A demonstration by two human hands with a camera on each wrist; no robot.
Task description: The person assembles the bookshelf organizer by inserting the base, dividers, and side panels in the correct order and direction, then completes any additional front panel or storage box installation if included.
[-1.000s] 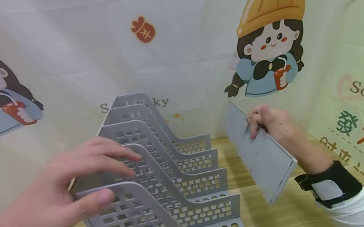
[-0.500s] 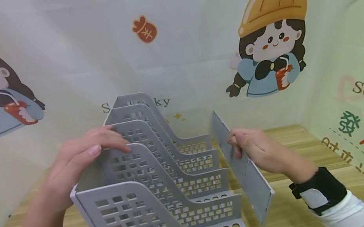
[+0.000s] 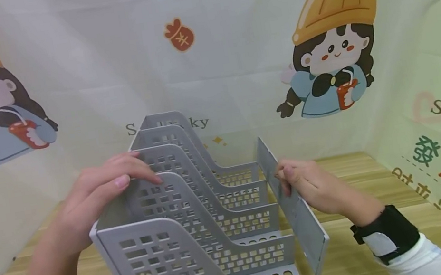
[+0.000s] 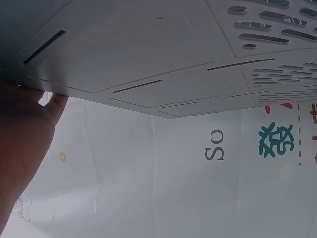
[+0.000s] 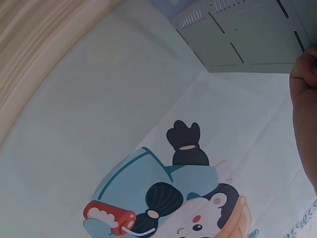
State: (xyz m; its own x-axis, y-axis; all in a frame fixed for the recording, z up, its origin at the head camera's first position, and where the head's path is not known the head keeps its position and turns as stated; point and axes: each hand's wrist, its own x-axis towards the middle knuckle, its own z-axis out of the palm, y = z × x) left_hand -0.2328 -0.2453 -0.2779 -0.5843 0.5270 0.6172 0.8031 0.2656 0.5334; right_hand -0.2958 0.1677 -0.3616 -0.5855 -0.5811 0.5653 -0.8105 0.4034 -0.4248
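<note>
Half a second ago the grey side panel stood a little off the right side of the grey file rack, leaning away; now it stands closer in, its lower edge just beside the low front ends of the rack's dividers, and more nearly upright. A second ago it was lifted and tilted well to the right. The left hand has hardly shifted since half a second ago.

The right hand comes in from the right, wrist strapped in black, fingers curled over the panel's top edge and thumb pinching it. The left hand lies over the rack's tall far-left side, fingers laid fairly straight across the tops of the middle dividers, pressing down. The rack sits on the wooden table, near the middle.
</note>
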